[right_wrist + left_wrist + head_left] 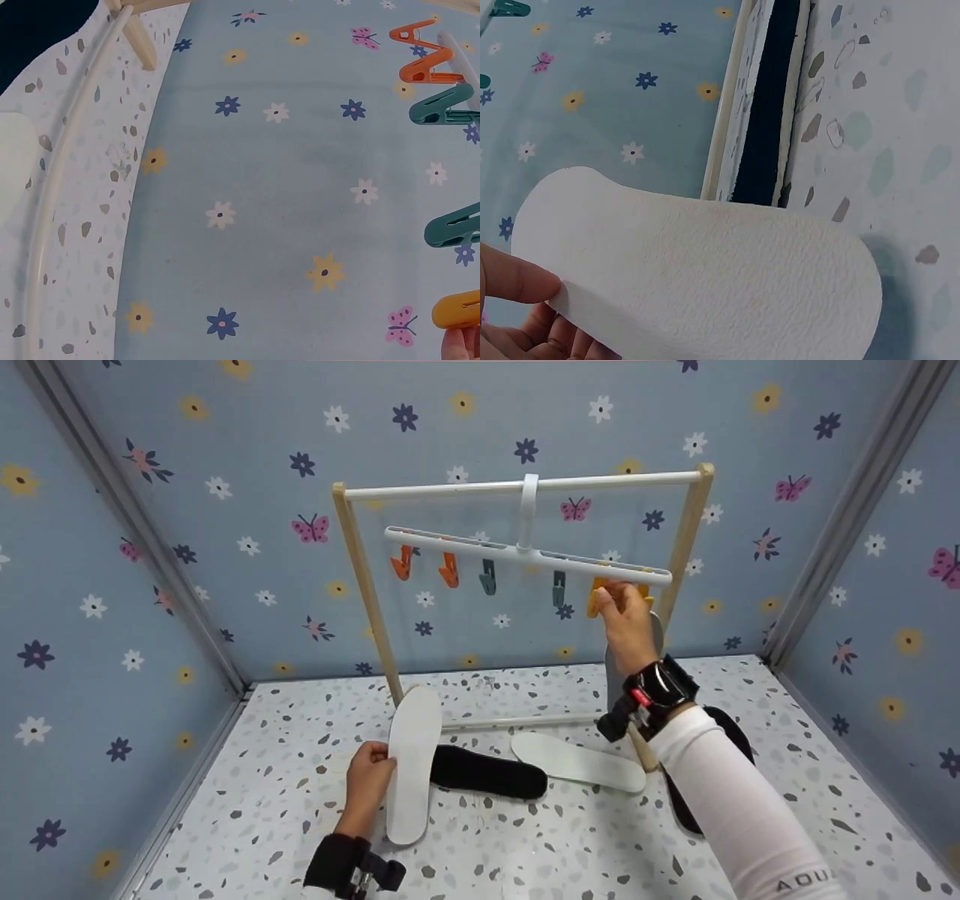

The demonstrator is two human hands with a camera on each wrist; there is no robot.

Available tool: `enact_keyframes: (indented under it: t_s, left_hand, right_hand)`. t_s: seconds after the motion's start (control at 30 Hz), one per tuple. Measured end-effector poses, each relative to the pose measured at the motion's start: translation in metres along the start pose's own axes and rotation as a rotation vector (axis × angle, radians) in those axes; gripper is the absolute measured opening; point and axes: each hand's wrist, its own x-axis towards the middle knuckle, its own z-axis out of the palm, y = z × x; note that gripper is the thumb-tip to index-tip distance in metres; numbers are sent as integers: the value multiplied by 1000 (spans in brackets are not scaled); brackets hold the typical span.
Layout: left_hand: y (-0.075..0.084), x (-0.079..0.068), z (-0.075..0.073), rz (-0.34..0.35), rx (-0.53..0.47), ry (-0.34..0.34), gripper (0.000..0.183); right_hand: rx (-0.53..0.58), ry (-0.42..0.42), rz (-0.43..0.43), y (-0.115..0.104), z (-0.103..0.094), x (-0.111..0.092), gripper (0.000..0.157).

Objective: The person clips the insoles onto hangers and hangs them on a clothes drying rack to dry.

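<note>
My left hand (369, 776) pinches the edge of a white insole (414, 765), held upright; in the left wrist view the thumb lies on the face of the insole (705, 262). My right hand (628, 622) is raised to the right end of a white clip hanger (450, 541) and pinches a yellow clip (595, 600). In the right wrist view only a fingertip shows under that yellow clip (456, 310). Behind the right hand hangs a grey insole (613, 682), its upper part mostly hidden. More yellow shows just right of the fingers.
The hanger tilts down to the right on a white-barred rack (450, 490) with wooden posts. Orange clips (448, 571) and dark green clips (488, 577) hang from it. On the speckled table (510, 855) lie a black insole (487, 772), a white insole (581, 763) and another black insole (681, 802), partly behind the right arm.
</note>
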Motion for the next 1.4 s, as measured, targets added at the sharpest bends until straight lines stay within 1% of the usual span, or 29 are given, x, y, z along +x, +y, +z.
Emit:
enact_keyframes:
  t_s: [0.13,0.37,0.5,0.63,0.77,0.97,1.13,1.23,1.4]
  left_hand:
    - [7,0,14,19,-25,-29,19]
    - [21,-3,38,72,-39,-63,17]
    - [28,-6,51,117,-48,-91,16]
    - [34,-7,61,152,-44,-124,16]
    - [42,-7,71,159,-59,-149,14]
    - [58,-11,82,198,-152,-206,14]
    - [70,-14,92,223,-178,-253,13]
    - [76,-15,97,241,-171,-245,13]
    - [83,-15,105,238,-168,-229,13]
  right_hand:
    - [47,24,-6,-1,2,0,20]
    - [85,55,45,-2,4,0,19]
    - [96,60,63,-3,4,0,21]
    - [106,53,76,-5,4,1,23]
    - [121,48,94,-6,4,2,22]
    - [149,69,107,-7,4,1,18]
    - [178,84,125,-7,4,1,14]
    - [178,83,128,-7,3,1,14]
    - [175,77,134,-8,4,0,14]
